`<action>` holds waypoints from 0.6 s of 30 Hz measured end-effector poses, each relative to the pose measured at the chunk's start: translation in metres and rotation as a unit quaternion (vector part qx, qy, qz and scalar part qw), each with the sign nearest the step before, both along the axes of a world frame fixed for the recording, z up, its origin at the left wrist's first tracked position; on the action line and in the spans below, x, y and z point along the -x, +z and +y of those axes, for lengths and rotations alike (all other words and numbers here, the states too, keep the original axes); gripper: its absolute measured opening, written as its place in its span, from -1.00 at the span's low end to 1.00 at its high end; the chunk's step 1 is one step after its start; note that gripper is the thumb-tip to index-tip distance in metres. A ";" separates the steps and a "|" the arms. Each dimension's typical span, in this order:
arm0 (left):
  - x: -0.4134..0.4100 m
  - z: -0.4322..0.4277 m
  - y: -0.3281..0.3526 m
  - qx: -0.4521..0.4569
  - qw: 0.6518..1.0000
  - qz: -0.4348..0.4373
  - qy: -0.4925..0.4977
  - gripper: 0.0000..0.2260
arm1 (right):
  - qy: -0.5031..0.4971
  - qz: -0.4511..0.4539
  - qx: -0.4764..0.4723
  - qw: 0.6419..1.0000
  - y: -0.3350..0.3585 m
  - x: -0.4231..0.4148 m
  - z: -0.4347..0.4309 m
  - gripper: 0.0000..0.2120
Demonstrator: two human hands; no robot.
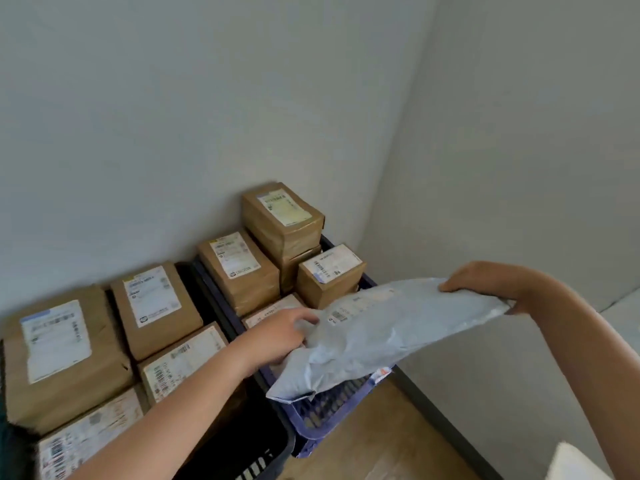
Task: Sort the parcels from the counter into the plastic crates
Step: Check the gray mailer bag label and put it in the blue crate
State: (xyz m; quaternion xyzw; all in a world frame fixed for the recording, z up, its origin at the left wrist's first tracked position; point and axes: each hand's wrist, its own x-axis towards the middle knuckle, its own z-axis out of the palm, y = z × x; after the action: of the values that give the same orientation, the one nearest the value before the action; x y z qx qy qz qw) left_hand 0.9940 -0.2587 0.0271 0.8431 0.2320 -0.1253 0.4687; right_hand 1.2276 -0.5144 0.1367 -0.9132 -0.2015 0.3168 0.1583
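One view only: head-worn, wide-angle, facing forward and down into the corner of two pale grey walls (207,116). Close range: grey plastic mailer bag (381,327) within reach mid-frame, blue slatted plastic crate (329,407) and black plastic crate (242,455) just below.

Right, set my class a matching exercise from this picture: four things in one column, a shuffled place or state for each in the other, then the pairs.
Things
1. grey poly mailer
2. blue crate
3. black crate
4. topmost brown box

Places or states
A. left of the other crate
B. held up by left hand and right hand
C. highest on the corner stack
D. under the mailer, nearest the right wall

Pairs: 1-B, 2-D, 3-A, 4-C
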 end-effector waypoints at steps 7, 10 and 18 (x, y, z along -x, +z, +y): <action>-0.052 0.002 -0.061 -0.067 0.968 0.156 -0.187 -0.69 | 0.354 -0.032 0.281 0.891 -0.046 -0.058 0.066 -0.87; -0.061 -0.012 -0.080 -0.078 0.950 0.220 -0.210 -0.70 | 0.242 0.025 0.241 0.940 -0.076 -0.071 0.092 -0.62; -0.068 -0.028 -0.115 -0.066 0.927 0.320 -0.183 -0.75 | 0.289 0.000 0.276 0.917 -0.173 -0.062 0.119 -0.32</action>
State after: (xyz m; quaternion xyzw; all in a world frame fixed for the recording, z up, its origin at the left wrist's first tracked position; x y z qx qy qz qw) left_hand 1.0623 -0.2868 -0.0874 0.8152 0.2190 -0.4563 0.2814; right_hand 1.2893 -0.3949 -0.0367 -0.8226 -0.3614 0.3917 -0.1983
